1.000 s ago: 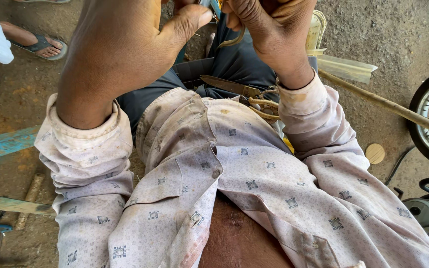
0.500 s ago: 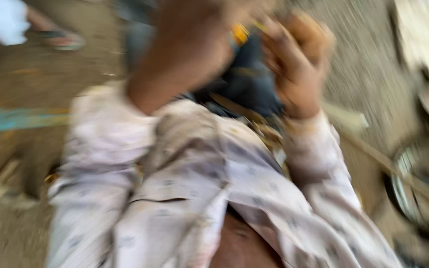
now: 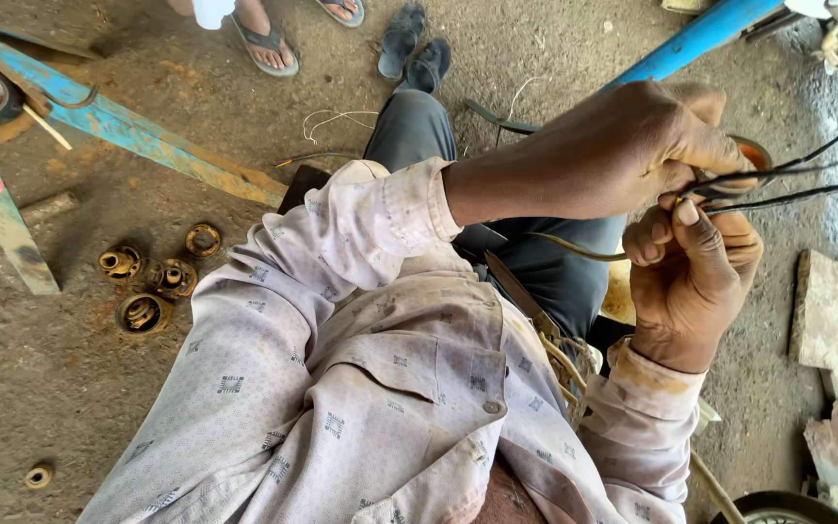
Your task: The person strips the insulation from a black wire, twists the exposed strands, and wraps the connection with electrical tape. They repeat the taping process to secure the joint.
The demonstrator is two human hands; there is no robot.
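Left hand [image 3: 623,155] fingers closed, pinching a bundle of dark wires [image 3: 788,180]. Right hand [image 3: 695,277] fisted just beneath, touching, gripping the same bundle lower down. Wires' long axis runs rightward and slightly up from both fists; left hand is nearer the free ends.

Your pale long-sleeved cotton shirt [image 3: 361,388] was dotted with small grey square motifs, your trousers [image 3: 545,262] dark grey, thin wires [image 3: 788,180] black, slanted metal bar [image 3: 128,131] chipped blue, round metal rings [image 3: 152,281] rusty orange.

Dirt-floor repair workshop, rusty metal rings [image 3: 152,281], wheel [image 3: 788,507]
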